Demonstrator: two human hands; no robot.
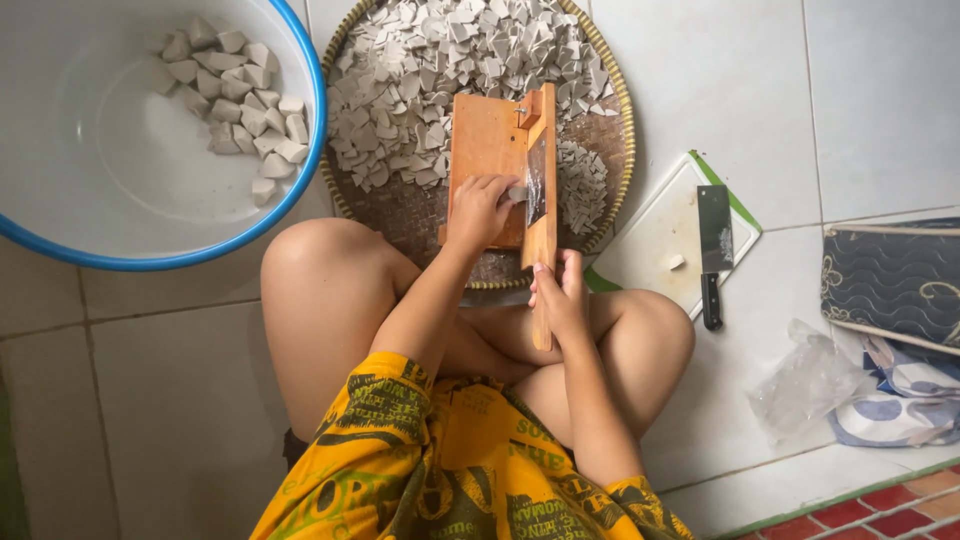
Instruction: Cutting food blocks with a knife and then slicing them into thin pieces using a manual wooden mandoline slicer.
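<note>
A wooden slicer board [487,140] rests over a round woven tray [405,212] heaped with several thin grey-white slices [440,60]. My left hand [478,208] presses a small grey chunk [516,194] against the board beside the blade. My right hand [559,292] grips the wooden handle [541,240] of the slicer's blade arm, near my knees. I sit cross-legged on the tiled floor in yellow patterned shorts.
A large white basin with a blue rim [130,255] holds several grey chunks [240,95] at the upper left. A cleaver [713,245] lies on a white cutting board [655,240] at the right. A clear plastic bag [805,385] and dark patterned cushion [890,280] lie further right.
</note>
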